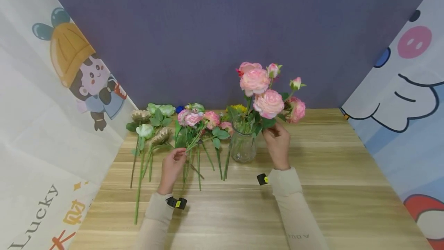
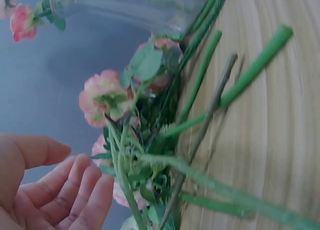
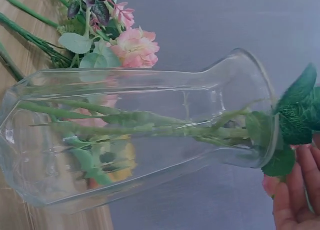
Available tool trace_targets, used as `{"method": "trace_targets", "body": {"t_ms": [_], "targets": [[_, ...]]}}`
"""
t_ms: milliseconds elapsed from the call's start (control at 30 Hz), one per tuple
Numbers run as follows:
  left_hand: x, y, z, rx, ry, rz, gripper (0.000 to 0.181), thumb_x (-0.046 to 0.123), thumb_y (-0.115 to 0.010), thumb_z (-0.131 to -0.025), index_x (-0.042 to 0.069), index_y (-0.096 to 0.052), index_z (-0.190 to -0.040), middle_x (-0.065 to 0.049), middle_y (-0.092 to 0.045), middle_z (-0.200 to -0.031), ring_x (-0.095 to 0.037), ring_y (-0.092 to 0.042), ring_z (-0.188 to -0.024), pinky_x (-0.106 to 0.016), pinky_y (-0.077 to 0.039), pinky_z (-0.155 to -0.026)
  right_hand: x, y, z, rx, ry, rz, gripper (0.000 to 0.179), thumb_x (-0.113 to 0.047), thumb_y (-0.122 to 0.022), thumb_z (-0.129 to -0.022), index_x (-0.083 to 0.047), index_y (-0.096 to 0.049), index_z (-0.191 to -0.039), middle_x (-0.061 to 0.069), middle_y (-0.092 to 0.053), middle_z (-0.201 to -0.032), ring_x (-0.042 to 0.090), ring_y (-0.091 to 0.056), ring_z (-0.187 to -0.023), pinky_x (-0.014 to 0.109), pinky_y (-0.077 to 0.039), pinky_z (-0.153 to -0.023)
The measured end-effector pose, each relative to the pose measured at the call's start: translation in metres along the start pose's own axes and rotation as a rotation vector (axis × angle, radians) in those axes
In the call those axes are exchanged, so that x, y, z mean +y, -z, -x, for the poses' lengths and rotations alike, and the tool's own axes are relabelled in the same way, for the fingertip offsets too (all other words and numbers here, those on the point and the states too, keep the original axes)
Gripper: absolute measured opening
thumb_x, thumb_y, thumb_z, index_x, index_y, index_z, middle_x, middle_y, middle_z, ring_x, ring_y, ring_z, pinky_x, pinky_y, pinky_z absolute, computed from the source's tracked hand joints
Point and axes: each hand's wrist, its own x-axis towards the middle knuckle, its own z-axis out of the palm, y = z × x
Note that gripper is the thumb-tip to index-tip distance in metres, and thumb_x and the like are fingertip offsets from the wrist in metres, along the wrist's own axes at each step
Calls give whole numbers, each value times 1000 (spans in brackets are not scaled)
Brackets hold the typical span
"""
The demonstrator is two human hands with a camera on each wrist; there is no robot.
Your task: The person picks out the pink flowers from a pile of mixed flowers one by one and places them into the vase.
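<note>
A clear glass vase [image 1: 244,147] stands upright on the table, with stems inside it in the right wrist view. Large pink flowers [image 1: 268,103] rise from its mouth. Beside the rim, my right hand [image 1: 278,144] has its fingers at the green leaves [image 3: 281,160]; whether they touch is partly hidden. My left hand [image 1: 172,169] is close to the stems of a small pink flower bunch [image 1: 190,118]. In the left wrist view, a gap separates thumb from fingers, with nothing between them, and green stems [image 2: 122,175] pass just beyond the fingertips.
White-green flowers [image 1: 145,130] and beige flowers [image 1: 161,136] lie at the left, their stems pointing toward me. Behind the vase is a yellow flower [image 1: 237,108]. A dark wall [image 1: 208,41] backs the wooden table [image 1: 222,219], with printed curtains [image 1: 31,107] at both sides.
</note>
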Motion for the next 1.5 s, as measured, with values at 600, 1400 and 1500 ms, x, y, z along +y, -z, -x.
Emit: {"method": "trace_targets", "body": {"t_ms": [600,1400,1500], "targets": [[-14,8,-9,19,-48,-277,22,3,-62,-85,-6,-66,-105,-18,-69,-94,-31,-63,-80,-42,-50,-67,1,-3,0,-49,77,-97,15,13,-62,-81,19,-63,-95,35,-62,-95,1,-62,-81,13,-50,-76],[-17,10,-10,-67,-89,-379,16,0,-67,-82,-5,-70,-97,-18,-70,-87,-31,-67,-74,-45,-53,-68,17,17,22,1,-64,-49,16,7,-64,-84,15,-64,-98,12,-68,-94,2,-60,-80,13,-49,-72],[-17,9,-10,-87,-84,-386,15,0,-67,-83,-4,-70,-97,-17,-70,-88,-30,-66,-74,-43,-53,-67,20,20,24,7,-69,-54,16,8,-64,-84,15,-64,-99,17,-68,-95,3,-61,-80,13,-50,-73]]}}
